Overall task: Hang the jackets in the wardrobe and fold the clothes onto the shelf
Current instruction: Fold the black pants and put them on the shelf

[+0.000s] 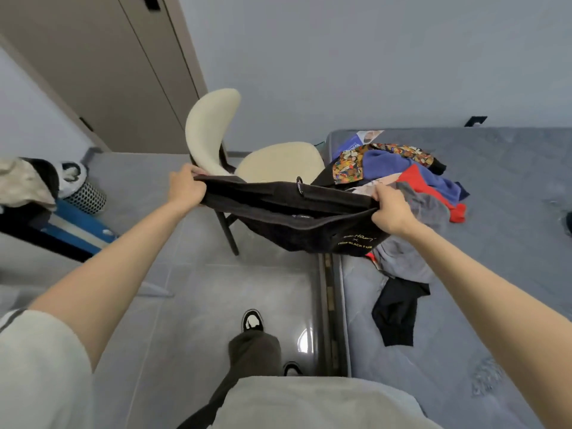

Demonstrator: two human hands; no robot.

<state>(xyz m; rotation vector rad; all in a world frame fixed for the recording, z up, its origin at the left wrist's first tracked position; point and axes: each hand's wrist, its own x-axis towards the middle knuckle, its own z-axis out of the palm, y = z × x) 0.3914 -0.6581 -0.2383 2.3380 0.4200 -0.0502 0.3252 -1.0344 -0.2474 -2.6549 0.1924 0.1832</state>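
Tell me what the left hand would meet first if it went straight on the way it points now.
Probably the cream chair, at its backrest: the left hand, gripping one end of the black garment, points forward at the backrest's lower edge. Depth is unclear from this one view.

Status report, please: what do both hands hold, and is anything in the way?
Left hand, right hand: each grips one end of black garment, held in air. Clothes pile on bed. Cream chair behind garment.
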